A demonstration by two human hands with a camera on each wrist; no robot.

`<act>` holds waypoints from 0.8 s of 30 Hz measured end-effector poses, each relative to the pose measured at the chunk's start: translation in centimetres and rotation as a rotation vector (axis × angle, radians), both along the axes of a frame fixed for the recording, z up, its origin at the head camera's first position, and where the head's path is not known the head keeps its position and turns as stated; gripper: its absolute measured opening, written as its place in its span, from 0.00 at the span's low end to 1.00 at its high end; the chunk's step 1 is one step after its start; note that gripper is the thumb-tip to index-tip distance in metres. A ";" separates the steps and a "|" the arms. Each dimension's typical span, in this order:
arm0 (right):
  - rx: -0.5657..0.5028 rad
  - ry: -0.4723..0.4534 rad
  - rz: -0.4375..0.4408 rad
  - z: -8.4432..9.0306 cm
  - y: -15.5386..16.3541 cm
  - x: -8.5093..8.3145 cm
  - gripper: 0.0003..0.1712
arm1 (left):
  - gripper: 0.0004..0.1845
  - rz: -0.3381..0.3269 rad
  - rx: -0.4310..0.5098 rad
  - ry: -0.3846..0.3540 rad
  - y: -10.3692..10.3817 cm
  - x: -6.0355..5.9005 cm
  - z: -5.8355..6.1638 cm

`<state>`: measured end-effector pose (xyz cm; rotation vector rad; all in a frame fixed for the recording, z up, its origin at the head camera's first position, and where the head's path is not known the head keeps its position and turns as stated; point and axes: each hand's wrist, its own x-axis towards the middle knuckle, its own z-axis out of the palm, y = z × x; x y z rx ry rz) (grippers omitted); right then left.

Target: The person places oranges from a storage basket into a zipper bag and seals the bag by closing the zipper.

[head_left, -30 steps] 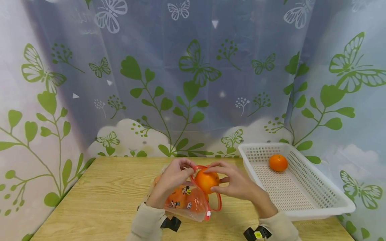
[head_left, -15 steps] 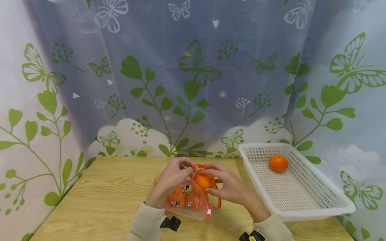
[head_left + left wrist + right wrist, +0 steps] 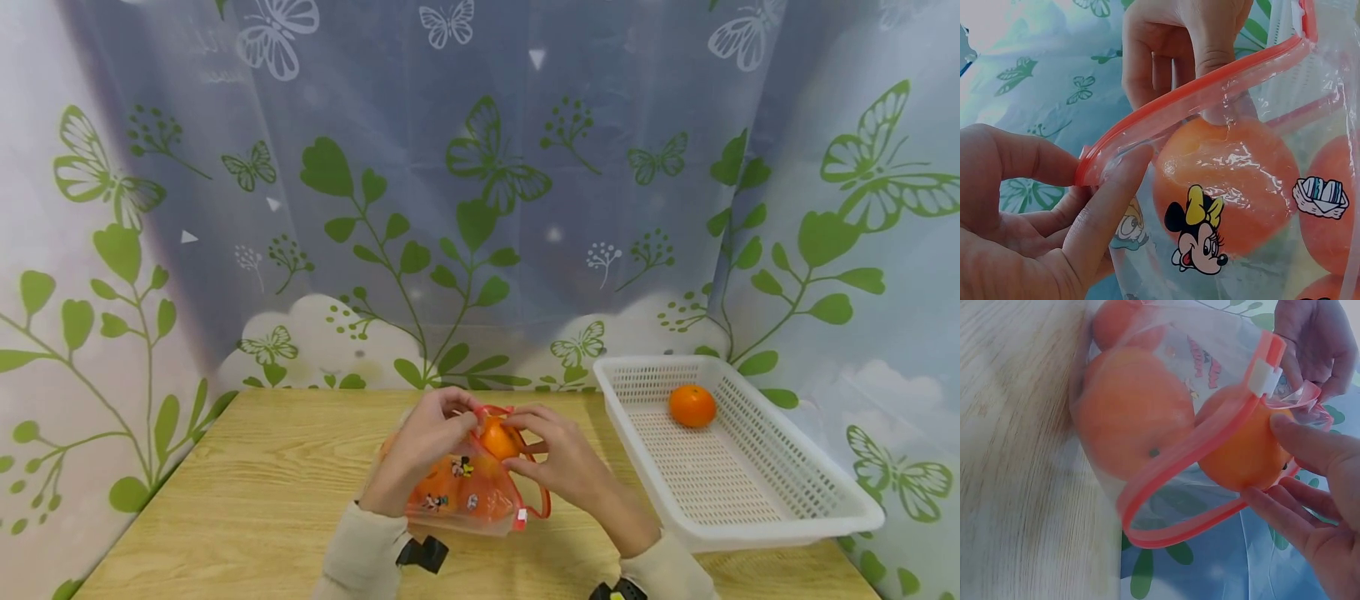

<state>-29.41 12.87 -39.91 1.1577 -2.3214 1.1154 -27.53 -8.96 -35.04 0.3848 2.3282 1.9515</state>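
Observation:
A clear zip bag (image 3: 465,493) with a red rim and cartoon prints lies on the wooden table (image 3: 247,492), with oranges (image 3: 1129,412) inside it. My left hand (image 3: 468,418) pinches the red rim (image 3: 1166,119) between thumb and finger and holds the mouth open. My right hand (image 3: 522,443) holds one orange (image 3: 498,437) in the bag's mouth, thumb on top and fingers beneath it in the right wrist view (image 3: 1244,447). In the left wrist view a right fingertip (image 3: 1213,94) presses on that orange (image 3: 1229,181).
A white perforated basket (image 3: 757,492) stands at the right of the table with one orange (image 3: 692,406) in its far end. A butterfly-print curtain (image 3: 480,208) hangs behind and at both sides. Bare wood lies to the left of the bag.
My right hand has brought the orange down and left, from above the bag's rim into its mouth. The bag has sunk a little toward the table. My left hand keeps its pinch.

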 end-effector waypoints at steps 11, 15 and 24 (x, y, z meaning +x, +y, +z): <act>-0.003 0.041 -0.007 0.6 -0.1 0.2 0.20 | 0.08 0.024 0.043 -0.026 0.0 -0.1 0.4; -0.008 0.086 -0.017 1.1 0.3 0.0 0.18 | 0.08 0.051 0.059 -0.028 -0.1 -0.1 0.6; 0.061 0.125 -0.046 2.9 2.2 -0.3 0.19 | 0.07 0.099 0.082 -0.024 -0.5 0.0 1.1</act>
